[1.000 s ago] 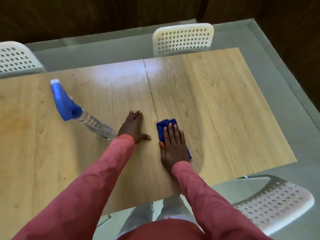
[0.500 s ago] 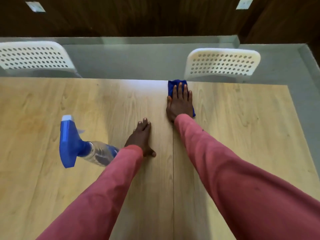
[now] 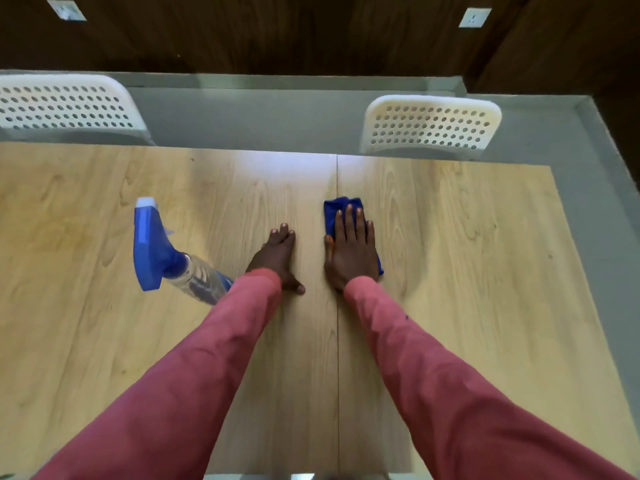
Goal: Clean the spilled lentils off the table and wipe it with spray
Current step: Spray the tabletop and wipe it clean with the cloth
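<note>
- Head view: the right hand (image 3: 351, 252) lies flat, fingers straight, pressing a folded blue cloth (image 3: 341, 206) onto the pale wood-grain table (image 3: 467, 271), just right of its centre seam.
- The left hand (image 3: 277, 258) rests open on the wood, holding nothing.
- A clear spray bottle with a blue trigger head (image 3: 156, 247) stands left of that hand.
- No lentils show, so this looks like the wiping step; the next stroke needs steady downward pressure across unwiped wood.

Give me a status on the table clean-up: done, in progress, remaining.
Done: no lentils show on the table, and the spray bottle stands set aside. In progress: the right hand presses the blue cloth flat on the wood, wiping, while the left hand braces beside it. Remaining: I cannot tell how much surface is unwiped.
</note>
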